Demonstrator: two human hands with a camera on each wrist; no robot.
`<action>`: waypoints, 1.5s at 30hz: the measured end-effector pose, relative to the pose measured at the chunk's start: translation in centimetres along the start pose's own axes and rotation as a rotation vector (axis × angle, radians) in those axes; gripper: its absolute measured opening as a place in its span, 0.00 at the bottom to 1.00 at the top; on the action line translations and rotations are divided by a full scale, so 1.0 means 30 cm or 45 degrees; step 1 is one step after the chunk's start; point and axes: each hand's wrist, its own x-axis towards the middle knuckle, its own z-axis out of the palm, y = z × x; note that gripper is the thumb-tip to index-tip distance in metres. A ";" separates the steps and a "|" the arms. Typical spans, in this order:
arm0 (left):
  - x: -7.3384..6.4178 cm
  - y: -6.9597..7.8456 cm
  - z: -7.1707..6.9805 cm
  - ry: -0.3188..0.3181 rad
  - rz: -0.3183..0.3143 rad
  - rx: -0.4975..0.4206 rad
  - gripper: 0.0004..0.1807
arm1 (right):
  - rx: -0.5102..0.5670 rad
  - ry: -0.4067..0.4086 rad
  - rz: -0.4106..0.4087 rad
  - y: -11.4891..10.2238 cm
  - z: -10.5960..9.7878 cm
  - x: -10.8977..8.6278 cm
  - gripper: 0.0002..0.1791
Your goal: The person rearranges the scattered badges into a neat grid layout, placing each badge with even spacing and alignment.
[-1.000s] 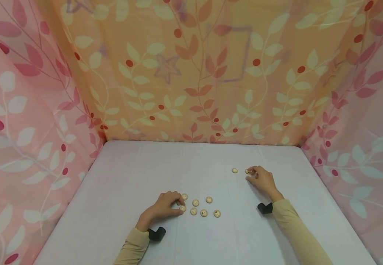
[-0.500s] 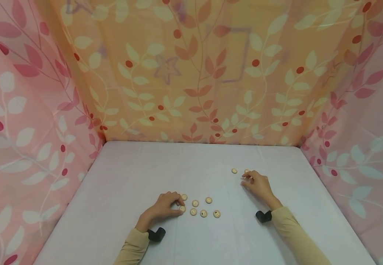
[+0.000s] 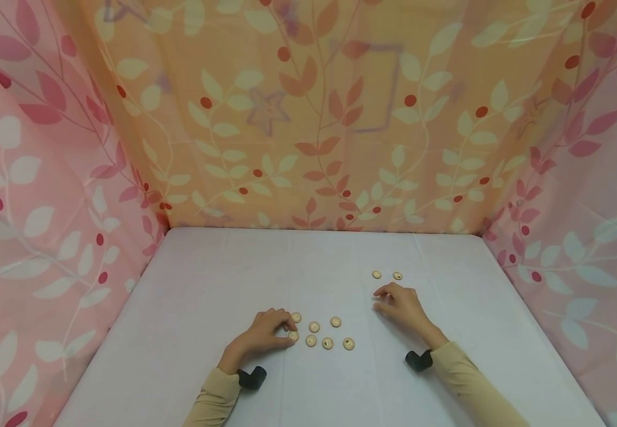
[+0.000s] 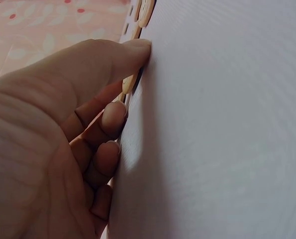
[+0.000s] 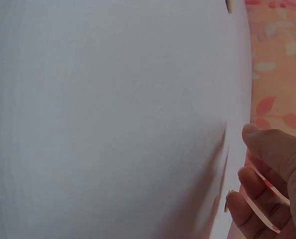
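Observation:
My left hand (image 3: pixel 262 330) rests on the white table, thumb and index finger pinching a small round wooden disc (image 3: pixel 293 336). Seen from the left wrist, that disc (image 4: pixel 129 83) lies just under the thumb, and the other fingers curl behind it. Right of the hand lie several more discs (image 3: pixel 327 343) with dark marks on their faces, in two loose rows. Over the right part of the table my right hand (image 3: pixel 401 306) holds nothing, its thumb and fingers loosely bent and apart. Just beyond its fingertips lie two discs (image 3: pixel 397 276), side by side.
The white-covered table (image 3: pixel 223 267) ends at an orange leaf-patterned curtain (image 3: pixel 319 148) at the back. Pink patterned curtains (image 3: pixel 47 237) close off both sides. A black wrist mount (image 3: pixel 419 360) sits on each wrist.
My right hand has drawn back from the far right disc, moving left and nearer, leaving that disc on the table. The left hand stays where it was.

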 end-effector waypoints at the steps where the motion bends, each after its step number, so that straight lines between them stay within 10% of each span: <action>1: 0.000 -0.001 0.000 0.002 0.000 0.002 0.11 | 0.000 -0.018 -0.007 -0.011 0.003 -0.003 0.14; 25: 0.001 0.000 0.005 0.010 -0.013 0.009 0.11 | 0.101 -0.256 -0.228 -0.206 0.047 -0.066 0.14; 45: -0.002 -0.002 0.007 0.021 -0.009 0.003 0.11 | 0.001 -0.366 -0.279 -0.234 0.079 -0.099 0.13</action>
